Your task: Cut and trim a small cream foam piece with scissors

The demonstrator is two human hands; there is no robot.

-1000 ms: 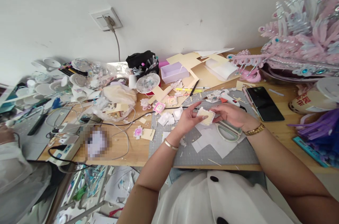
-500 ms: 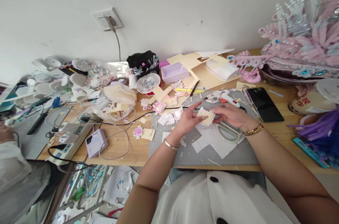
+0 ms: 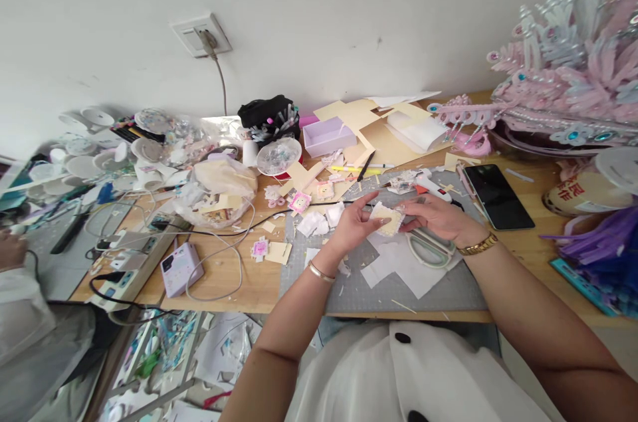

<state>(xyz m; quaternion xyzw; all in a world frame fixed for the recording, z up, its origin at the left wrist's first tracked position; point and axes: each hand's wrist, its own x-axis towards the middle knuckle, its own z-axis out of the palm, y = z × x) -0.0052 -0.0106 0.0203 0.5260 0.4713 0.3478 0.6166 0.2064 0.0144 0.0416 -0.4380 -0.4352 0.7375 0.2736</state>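
Observation:
Between both hands, above a grey cutting mat (image 3: 343,299), I hold a small cream square piece (image 3: 387,218) with a scalloped white edge. My left hand (image 3: 353,226) pinches its left side, thumb on top and index finger stretched away. On its right edge, my right hand (image 3: 433,214) grips with thumb and fingers. Scissors (image 3: 429,250) with pale handles lie beneath my right hand, blades hidden, on white sheets (image 3: 399,270). A glue gun (image 3: 432,187) rests just beyond it. Left of my hands lie small pink-framed squares (image 3: 300,202) and white fabric scraps (image 3: 313,224).
A black phone (image 3: 498,196) and a lidded drink cup (image 3: 588,189) stand right, below pink beaded headpieces (image 3: 573,96). A lilac box (image 3: 329,137) and card sheets sit behind. Cables, a power strip (image 3: 129,269) and a lilac device (image 3: 182,269) lie left, near a co-worker's sleeve (image 3: 22,306).
Almost nothing differs. Both hands keep their grip on the cream square, which is tilted very slightly differently.

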